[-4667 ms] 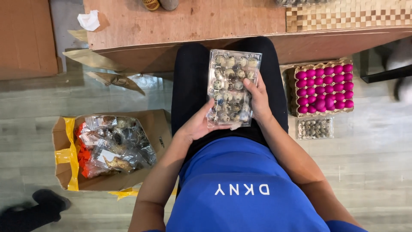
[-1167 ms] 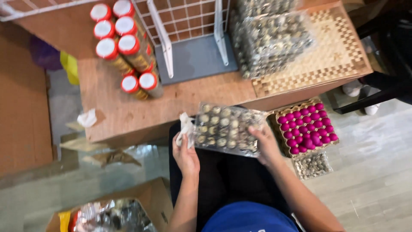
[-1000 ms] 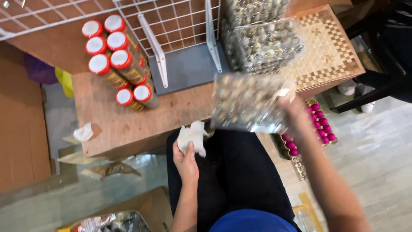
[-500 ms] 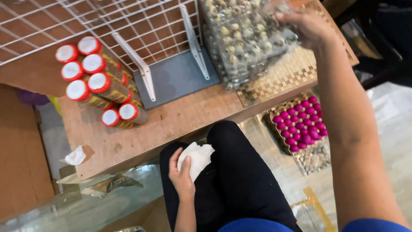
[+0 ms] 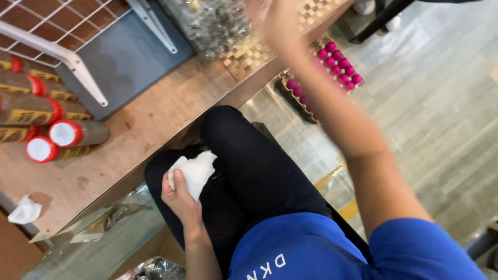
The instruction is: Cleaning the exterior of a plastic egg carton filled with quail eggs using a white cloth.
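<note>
A shop: stacked egg packs (image 5: 215, 23), capped bottles (image 5: 52, 111), wire rack (image 5: 57, 31).

Crumpled white tissue (image 5: 193, 173), on dark lap; blurred clear egg packs (image 5: 215, 23), stacked on counter

Bare wooden counter (image 5: 155, 122) between red-capped bottles (image 5: 62, 134) and woven mat (image 5: 249, 54): open. White wire rack (image 5: 57, 52) blocks rear left; stacked clear egg packs (image 5: 215, 21) block rear centre.

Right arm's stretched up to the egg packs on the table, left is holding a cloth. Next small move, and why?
Probably draw the right hand back toward the lap. It is blurred, up by the stacked clear egg packs on the woven mat; whether it grips anything cannot be told. The left hand holds a white cloth on the thigh.
</note>
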